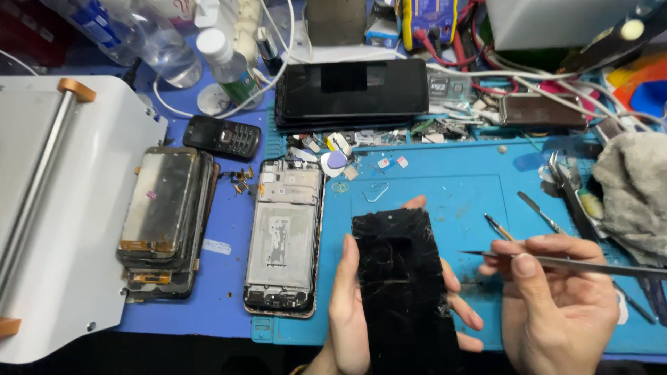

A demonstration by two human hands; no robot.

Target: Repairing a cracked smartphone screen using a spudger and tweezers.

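Note:
My left hand (pixel 345 305) holds a black phone screen panel (pixel 403 285) upright from behind, thumb on its left edge and fingertips showing at its right edge. The panel's surface is smeared with residue. My right hand (pixel 556 298) grips a thin metal tool (pixel 556 262), tweezers or a spudger, whose tip points left toward the panel's right edge. Both hands hover over the blue work mat (pixel 445 187).
A bare phone frame (pixel 285 236) lies left of the panel, next to a stack of old screens (pixel 163 219). Behind are a black screen stack (pixel 351 90), a small keypad phone (pixel 224 137), bottles, cables, loose tools (pixel 542 214) and a grey cloth (pixel 636 194). A white machine (pixel 62 208) fills the left.

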